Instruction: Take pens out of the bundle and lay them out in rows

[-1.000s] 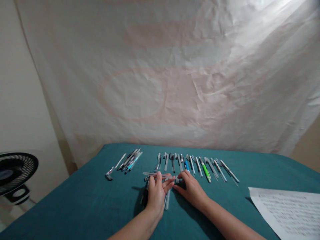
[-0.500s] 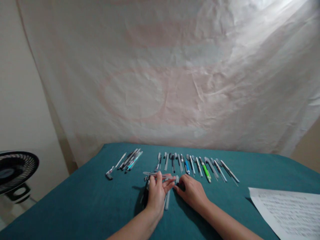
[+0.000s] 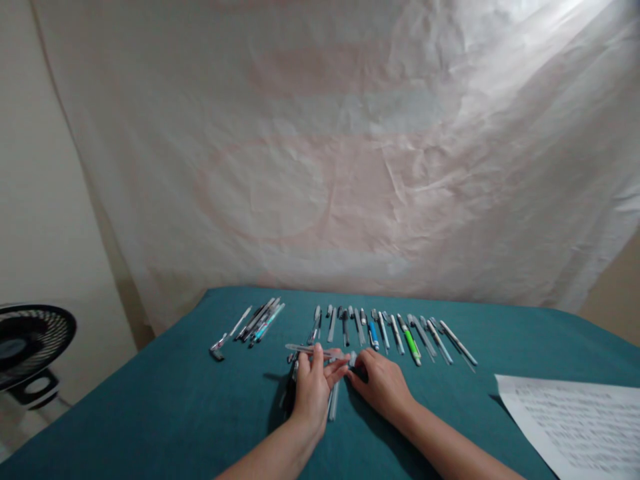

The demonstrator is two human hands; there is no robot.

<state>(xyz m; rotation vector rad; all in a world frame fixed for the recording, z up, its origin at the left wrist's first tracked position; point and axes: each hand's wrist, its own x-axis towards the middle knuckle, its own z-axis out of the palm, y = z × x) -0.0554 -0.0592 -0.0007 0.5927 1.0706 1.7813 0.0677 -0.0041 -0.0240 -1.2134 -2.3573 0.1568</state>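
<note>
My left hand (image 3: 313, 387) is closed, pinching a clear pen barrel (image 3: 307, 350) that lies crosswise between thumb and fingers. Close to its right end, my right hand (image 3: 383, 380) has thumb and forefinger pressed together at a small clear pen cap (image 3: 353, 359). Whether cap and barrel touch is too small to tell. Under my left hand, partly hidden, are dark pen parts (image 3: 290, 390) on the cloth. A clear tube (image 3: 333, 402) lies below the fingers, its upper end covered.
A row of pens, among them a green pen (image 3: 411, 343) and a blue pen (image 3: 373, 335), lies beyond my hands. Farther left are a bunch of pens (image 3: 261, 321) and a loose clip-like piece (image 3: 217, 350). A printed sheet (image 3: 575, 417) lies right; a fan (image 3: 35, 347) stands left.
My right fingers and the cap have shifted very slightly left, nearer the barrel's end. My left hand keeps its hold on the barrel.
</note>
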